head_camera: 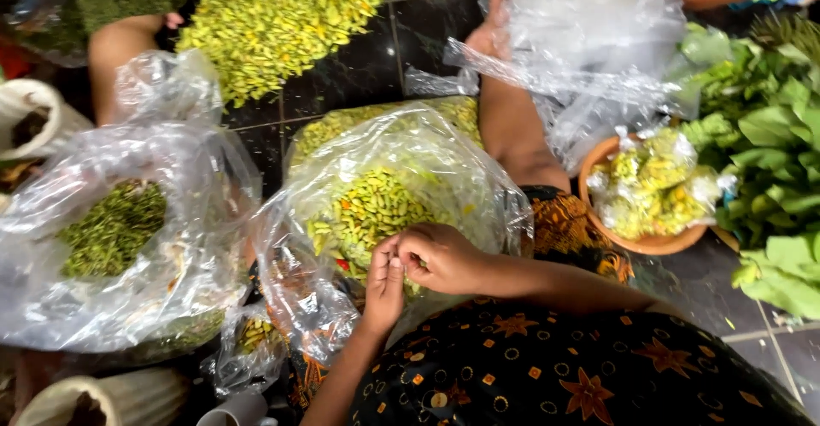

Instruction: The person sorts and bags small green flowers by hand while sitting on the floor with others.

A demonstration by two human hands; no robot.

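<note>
Both hands, left hand (384,285) and right hand (440,257), meet with fingertips pinched together on something too small to tell, just above the open clear bag (376,204) already partly filled with yellow-green buds, while a large loose heap (273,20) lies well beyond them.

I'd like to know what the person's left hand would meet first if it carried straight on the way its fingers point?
Probably the yellow-green buds in the clear plastic bag: the left hand points up and away over the open bag, fingertips just above them, though depth is hard to judge.
</note>
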